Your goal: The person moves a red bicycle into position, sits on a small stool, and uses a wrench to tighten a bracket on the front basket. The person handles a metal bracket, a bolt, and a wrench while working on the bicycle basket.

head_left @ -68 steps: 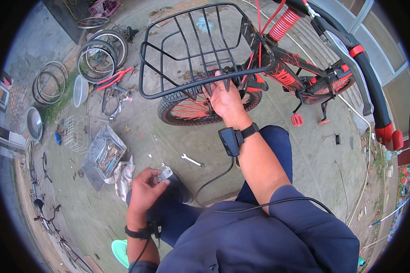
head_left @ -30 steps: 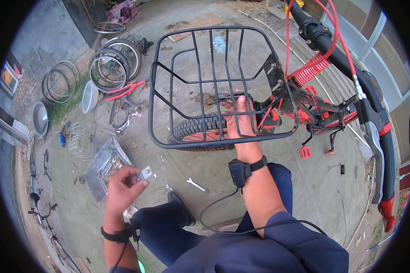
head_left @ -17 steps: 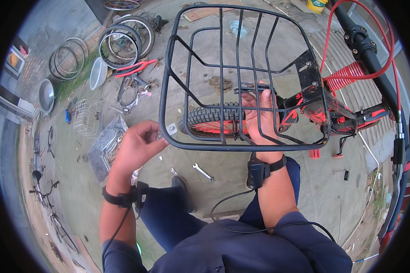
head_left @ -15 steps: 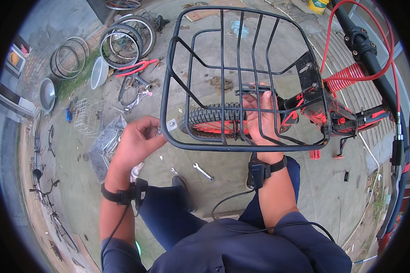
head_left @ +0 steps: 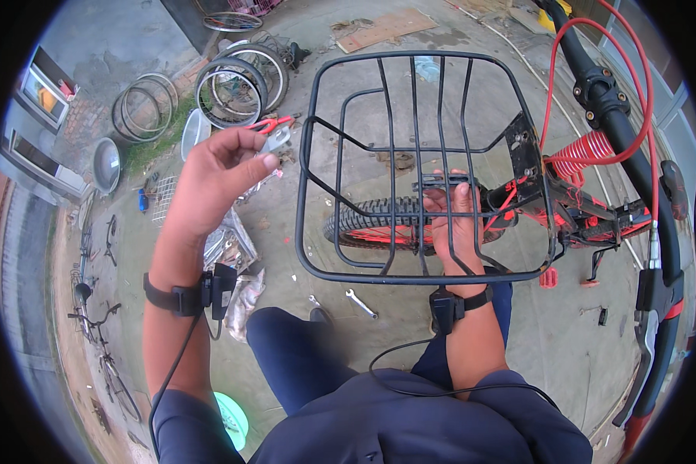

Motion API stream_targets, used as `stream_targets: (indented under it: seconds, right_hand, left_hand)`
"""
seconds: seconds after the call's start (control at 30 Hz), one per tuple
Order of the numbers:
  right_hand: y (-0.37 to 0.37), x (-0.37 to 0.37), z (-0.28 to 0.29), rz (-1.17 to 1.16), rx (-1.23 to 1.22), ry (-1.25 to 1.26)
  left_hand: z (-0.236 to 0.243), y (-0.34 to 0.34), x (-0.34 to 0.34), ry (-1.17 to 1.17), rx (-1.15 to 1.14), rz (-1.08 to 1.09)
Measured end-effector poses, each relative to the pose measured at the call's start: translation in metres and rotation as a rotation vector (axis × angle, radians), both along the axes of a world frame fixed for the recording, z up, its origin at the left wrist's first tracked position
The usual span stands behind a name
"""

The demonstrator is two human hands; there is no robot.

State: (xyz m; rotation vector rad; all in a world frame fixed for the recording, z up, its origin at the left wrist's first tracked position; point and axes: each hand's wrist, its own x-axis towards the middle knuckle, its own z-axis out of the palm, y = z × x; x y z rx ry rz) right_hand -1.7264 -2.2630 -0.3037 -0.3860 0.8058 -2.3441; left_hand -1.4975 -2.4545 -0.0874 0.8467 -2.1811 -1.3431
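My left hand (head_left: 224,174), raised just outside the basket's left side, pinches a small silver metal bracket (head_left: 278,139) between thumb and fingers. My right hand (head_left: 452,216) reaches up beneath the black wire basket (head_left: 394,274), its fingers closed on a flat black metal piece (head_left: 429,182) under the bars; the wires partly hide it. The basket's black mounting plate (head_left: 526,151) is at the front of a red-and-black bicycle, beside its red spring fork (head_left: 584,158) and handlebar (head_left: 619,124). The knobby front tyre (head_left: 344,224) shows below the basket.
Wrenches (head_left: 361,304) and a tool tray (head_left: 232,251) lie on the concrete. Loose wheels (head_left: 228,93), a red frame part (head_left: 274,124), metal basins (head_left: 107,164), a wire crate (head_left: 162,197) and another bicycle (head_left: 104,356) are leftward. A green basin (head_left: 233,421) is near my left elbow.
My left hand has risen with the silver bracket from the basket's lower-left corner to beside its upper left side. My right hand stays under the basket; the basket sits slightly lower in view.
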Motion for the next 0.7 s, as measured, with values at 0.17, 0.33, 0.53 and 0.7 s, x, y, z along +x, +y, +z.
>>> stream_targets:
  seconds: [0.17, 0.33, 0.53, 0.7]
  right_hand:
    - [-0.001, -0.004, -0.009, 0.006, 0.025, -0.028]
    - [0.003, -0.008, -0.017, 0.047, 0.016, -0.076]
    - [0.005, -0.006, -0.017, 0.077, -0.01, -0.099]
    - [0.01, 0.0, -0.013, 0.105, -0.063, -0.036]
  left_hand:
    - [0.021, 0.0, -0.024, -0.005, 0.078, -0.025]
    - [0.021, -0.005, -0.045, 0.009, 0.191, 0.017]
    - [0.013, -0.011, -0.062, 0.045, 0.221, 0.027]
    - [0.005, -0.006, -0.069, 0.035, 0.158, 0.029]
